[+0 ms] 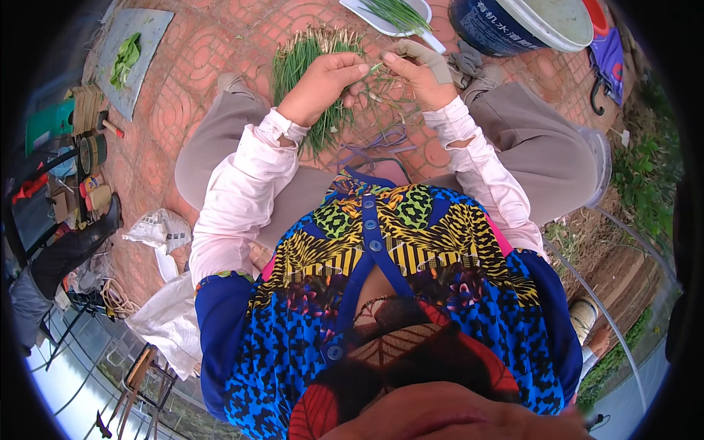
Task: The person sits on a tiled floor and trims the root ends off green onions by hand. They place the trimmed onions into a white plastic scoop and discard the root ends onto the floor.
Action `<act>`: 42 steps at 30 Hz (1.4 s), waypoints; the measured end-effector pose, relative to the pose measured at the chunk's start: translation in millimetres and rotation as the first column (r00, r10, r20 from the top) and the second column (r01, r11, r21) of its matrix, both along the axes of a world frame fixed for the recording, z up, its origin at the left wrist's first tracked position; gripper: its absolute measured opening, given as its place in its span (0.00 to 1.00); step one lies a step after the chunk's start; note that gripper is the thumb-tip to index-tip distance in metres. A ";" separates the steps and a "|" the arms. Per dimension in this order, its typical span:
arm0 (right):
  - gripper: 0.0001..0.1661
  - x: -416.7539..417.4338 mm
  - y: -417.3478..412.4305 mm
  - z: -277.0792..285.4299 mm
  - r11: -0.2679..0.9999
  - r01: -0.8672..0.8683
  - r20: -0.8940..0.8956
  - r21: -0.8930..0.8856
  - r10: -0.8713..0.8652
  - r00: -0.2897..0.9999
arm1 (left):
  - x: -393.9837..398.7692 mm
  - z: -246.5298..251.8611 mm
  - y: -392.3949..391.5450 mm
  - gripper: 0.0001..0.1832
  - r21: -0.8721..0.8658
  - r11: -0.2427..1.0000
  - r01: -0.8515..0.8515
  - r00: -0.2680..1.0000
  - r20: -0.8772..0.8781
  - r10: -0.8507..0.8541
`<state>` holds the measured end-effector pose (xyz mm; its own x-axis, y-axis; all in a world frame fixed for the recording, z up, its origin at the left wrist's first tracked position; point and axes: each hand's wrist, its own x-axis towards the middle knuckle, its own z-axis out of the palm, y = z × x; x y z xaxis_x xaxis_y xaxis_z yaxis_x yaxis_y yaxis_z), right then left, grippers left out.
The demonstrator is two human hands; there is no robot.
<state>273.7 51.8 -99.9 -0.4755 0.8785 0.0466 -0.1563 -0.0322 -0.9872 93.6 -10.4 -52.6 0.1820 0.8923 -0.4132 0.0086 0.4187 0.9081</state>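
Note:
My left hand (334, 82) pinches a thin green chive leaf (376, 69) between thumb and fingers. At the leaf's other end is my right hand (419, 69), thumb against curled fingers that wear a beige covering. Below and left of my left hand lies a thick pile of chives (300, 69) on the paving, pale root ends pointing away from me. Loose leaf scraps (389, 91) hang or lie under both hands; which of them are held is unclear. Beyond my hands, a white plastic scoop (363, 12) carries more green chives (397, 15).
A white-rimmed bucket (495, 30) bearing writing stands ahead right, near a grey cloth (466, 59) and a purple umbrella (608, 66). Leafy greens (126, 60) lie on a grey sheet (146, 33) at left. Purple cord (379, 142) lies between my legs. A hammer (110, 124) lies farther left.

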 end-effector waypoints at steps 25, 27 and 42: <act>0.21 -2.4 -7.3 -1.0 0.993 -0.118 0.230 -0.002 0.115 0.966 | 3.7 -6.4 -4.3 0.11 0.174 0.982 0.077 0.976 -0.213 -0.039; 0.20 -1.4 -5.5 2.5 0.995 -0.100 0.254 -0.009 0.098 0.962 | 0.0 -5.5 -2.7 0.11 0.107 0.987 0.118 0.982 -0.162 -0.100; 0.35 -6.6 -5.4 -11.4 0.818 -0.271 -0.181 -0.507 0.206 0.962 | -27.1 0.2 13.7 0.13 -0.070 0.957 -0.282 0.835 0.473 0.281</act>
<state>267.2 46.5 -111.3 -0.6930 0.6461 -0.3198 -0.1849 -0.5880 -0.7874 66.5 3.2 -52.4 0.0956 0.9358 -0.3393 -0.5396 0.3351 0.7724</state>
